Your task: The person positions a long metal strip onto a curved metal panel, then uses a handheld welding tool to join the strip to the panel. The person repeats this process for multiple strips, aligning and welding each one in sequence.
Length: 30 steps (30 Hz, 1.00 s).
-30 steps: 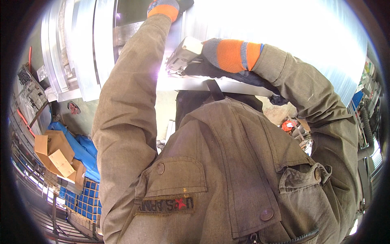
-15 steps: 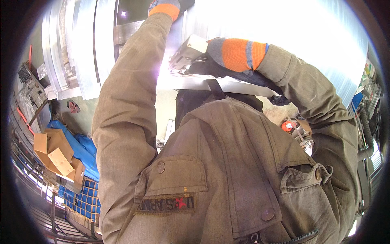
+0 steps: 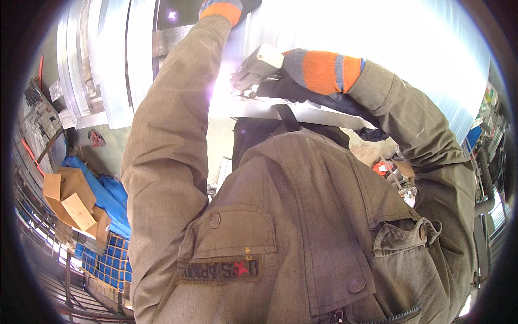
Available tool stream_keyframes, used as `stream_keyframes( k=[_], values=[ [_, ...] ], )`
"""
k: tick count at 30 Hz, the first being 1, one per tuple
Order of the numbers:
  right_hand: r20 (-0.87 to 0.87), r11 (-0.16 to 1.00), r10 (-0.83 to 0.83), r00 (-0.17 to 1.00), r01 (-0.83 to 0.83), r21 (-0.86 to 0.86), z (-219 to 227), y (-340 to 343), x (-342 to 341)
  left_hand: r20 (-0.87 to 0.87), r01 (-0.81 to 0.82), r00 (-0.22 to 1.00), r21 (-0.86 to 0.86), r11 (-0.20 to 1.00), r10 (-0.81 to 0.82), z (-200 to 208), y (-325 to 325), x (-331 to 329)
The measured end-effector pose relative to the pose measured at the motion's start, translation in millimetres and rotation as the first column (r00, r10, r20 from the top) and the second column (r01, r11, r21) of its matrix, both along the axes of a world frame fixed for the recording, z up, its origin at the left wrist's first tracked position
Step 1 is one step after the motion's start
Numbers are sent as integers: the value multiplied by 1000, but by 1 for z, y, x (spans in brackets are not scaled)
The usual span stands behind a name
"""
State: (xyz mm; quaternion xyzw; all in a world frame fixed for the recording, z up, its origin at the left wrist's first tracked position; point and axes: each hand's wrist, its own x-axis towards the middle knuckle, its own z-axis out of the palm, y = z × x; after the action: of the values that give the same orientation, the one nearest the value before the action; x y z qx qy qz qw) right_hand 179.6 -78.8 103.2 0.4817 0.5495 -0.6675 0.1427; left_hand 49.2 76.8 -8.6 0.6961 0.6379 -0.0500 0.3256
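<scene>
My right hand [image 3: 315,70], in an orange and grey glove with dark fingers, is closed round what looks like a welding gun [image 3: 258,67]. The gun has a boxy grey-white head and a small metal tip, tilted down to the left. Strong white and violet glare beside the tip hides the spot it points at. Below them runs a pale metal bar [image 3: 324,114]. My left hand [image 3: 222,9], gloved alike, reaches to the top edge over the metal. Its fingers are mostly cut off by the picture's edge, so their grip cannot be seen.
Long shiny metal profiles [image 3: 116,65] lie at the upper left, and a wide bright metal surface [image 3: 453,59] spreads at the upper right. An opened cardboard box [image 3: 70,197] and blue sheeting [image 3: 116,210] are at the left. Mixed scraps [image 3: 396,173] lie below my right forearm.
My right hand and the gun have shifted slightly to the right. My left hand has moved a little to the right too. The glare by the tip persists.
</scene>
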Motion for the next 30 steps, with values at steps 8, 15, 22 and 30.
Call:
stream_keyframes(
  k=[8, 15, 22, 30],
  values=[
    [81, 999, -28, 996, 30, -27, 7, -1, -1, -29, -16, 999, 5, 1000, 16, 5, -2, 1],
    [31, 1000, -29, 999, 29, -9, 13, -1, 7, -5, 27, 1000, 25, 999, -27, -9, 1, -2],
    [-7, 995, -92, 996, 92, -35, 18, -4, 14, 28, 24, 999, 73, 997, -26, -13, -1, -4],
    [66, 997, -64, 996, 66, -29, 17, -7, 13, 95, -6, 996, 60, 998, 1, 2, -6, -3]
  ],
)
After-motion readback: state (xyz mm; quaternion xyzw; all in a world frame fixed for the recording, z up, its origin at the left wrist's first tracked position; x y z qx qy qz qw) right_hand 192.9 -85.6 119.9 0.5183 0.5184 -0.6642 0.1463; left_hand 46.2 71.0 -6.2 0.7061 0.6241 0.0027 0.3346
